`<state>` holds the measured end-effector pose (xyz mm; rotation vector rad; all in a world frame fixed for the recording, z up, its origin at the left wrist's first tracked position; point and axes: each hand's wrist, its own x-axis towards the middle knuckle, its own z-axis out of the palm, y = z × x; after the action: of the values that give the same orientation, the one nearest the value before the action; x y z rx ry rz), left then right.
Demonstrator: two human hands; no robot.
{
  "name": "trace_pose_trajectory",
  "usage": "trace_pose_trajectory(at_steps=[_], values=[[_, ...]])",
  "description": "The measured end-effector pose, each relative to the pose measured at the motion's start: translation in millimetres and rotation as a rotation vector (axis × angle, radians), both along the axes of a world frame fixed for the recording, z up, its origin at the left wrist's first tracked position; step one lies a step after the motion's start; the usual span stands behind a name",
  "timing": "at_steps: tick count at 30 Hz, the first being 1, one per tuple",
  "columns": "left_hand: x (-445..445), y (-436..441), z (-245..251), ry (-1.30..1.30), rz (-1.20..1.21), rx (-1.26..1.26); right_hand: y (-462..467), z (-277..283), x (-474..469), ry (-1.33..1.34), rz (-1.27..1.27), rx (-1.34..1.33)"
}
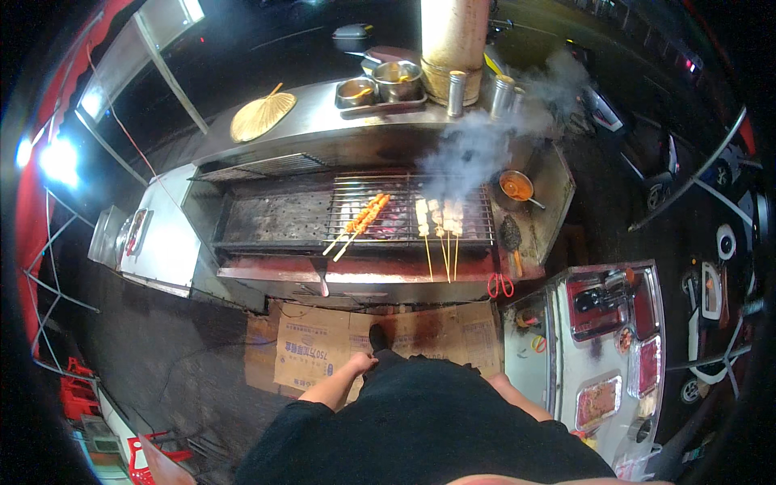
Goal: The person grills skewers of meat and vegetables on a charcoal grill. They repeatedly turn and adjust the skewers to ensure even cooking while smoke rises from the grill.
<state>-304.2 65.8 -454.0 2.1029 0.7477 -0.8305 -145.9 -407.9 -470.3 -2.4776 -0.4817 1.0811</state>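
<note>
My left hand [362, 362], its fingers curled, hangs by my thigh; whether it holds anything is unclear. At my other side, my right hand [498, 381] is partly hidden by my dark shirt. Both hands are apart from the charcoal grill before me. Two orange-brown skewers [365, 216] lie together on the wire grate [398, 182] over glowing coals. To their right lie several pale skewers [447, 216], with smoke rising behind them. Their wooden sticks project over the grill's front ledge [376, 268].
Red-handled scissors [501, 285] hang at the front ledge. A dark brush [510, 233] and a saucepan of sauce [516, 185] sit right. On the back shelf are a woven fan [263, 115], pots [397, 80] and shaker canisters [456, 93]. Foil trays [598, 402] stand on the right counter. Cardboard [312, 348] covers the floor.
</note>
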Motion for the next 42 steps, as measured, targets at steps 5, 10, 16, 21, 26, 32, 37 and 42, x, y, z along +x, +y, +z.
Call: trace_pose_trajectory(at_steps=[5,10,16,21,26,32,37,42], values=[[-18.6,-3.3,-6.0,0.011,0.142,-0.118,-37.0,-31.1,8.2,0.220,-0.045,-0.234],[-21.5,4.8,5.2,0.044,0.161,-0.143,-18.9,-47.4,14.7,0.159,-0.110,-0.140],[-2.0,30.3,11.3,0.022,0.056,-0.092,32.2,-43.0,14.3,-0.074,-0.042,0.045],[19.5,74.0,11.5,0.032,0.062,-0.179,77.9,-32.1,8.2,0.091,-0.150,-0.011],[43.8,122.1,28.9,0.031,0.225,-0.366,119.0,-13.8,5.7,0.256,-0.279,-0.029],[83.6,153.9,45.8,0.031,0.260,-0.893,183.8,29.8,-6.9,-0.042,-0.111,-0.123],[132.3,126.4,76.9,0.110,0.399,-0.995,222.4,74.0,-15.0,0.090,-0.416,-0.002],[170.1,85.6,90.8,0.158,0.405,-1.048,208.0,65.6,-32.3,-0.006,-0.448,0.053]])
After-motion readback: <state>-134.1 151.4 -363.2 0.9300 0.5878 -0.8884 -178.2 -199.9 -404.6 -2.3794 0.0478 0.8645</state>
